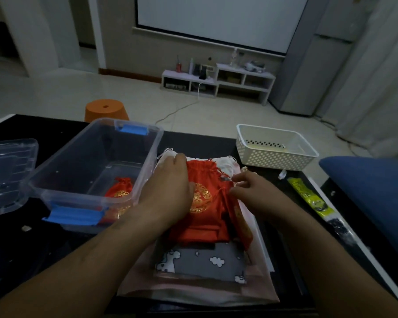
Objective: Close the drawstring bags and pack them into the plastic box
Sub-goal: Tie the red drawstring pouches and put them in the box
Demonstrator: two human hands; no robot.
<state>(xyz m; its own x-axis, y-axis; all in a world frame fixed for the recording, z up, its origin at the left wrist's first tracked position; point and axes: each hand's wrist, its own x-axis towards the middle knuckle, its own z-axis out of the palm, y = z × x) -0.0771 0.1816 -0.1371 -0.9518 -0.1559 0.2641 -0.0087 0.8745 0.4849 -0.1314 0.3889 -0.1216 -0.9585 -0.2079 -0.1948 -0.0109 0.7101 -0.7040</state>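
Left hand (pixel 168 189) palm-down over left half of top red bag (pixel 205 216), fingers bent at the bag's mouth. Fingertips hidden behind the hand itself; cannot tell if grip pinches cloth or just presses. Right hand (pixel 255 193) at bag's right side, grip narrowed to thumb and forefinger, pinching the red drawstring (pixel 223 190); other fingers loosely curled. Contact point small and dim.

Red bag on top of a stack at centre of surface (pixel 21 249), near front edge. Under it: grey bag (pixel 205 260) with white animal and cloud print, mostly covered; pink bag (pixel 193 292) at bottom; white bag (pixel 227 164) peeking out at far end. Count of bags in stack unclear, forearms across part of it.

Plastic box (pixel 97 143), clear with blue latches, lid off, touching stack's left side. Second red bag (pixel 121 191) inside at box's near end, blurred through the wall. Lid (pixel 7 171) at left edge of surface, cut off by frame.

White perforated basket (pixel 273 154) at far right corner. Yellow-green packet (pixel 312 198) along right edge, print unreadable. Blue cushion (pixel 372 187) beyond right edge, cropped. Orange stool (pixel 106 110) on floor past far edge, lower part hidden.
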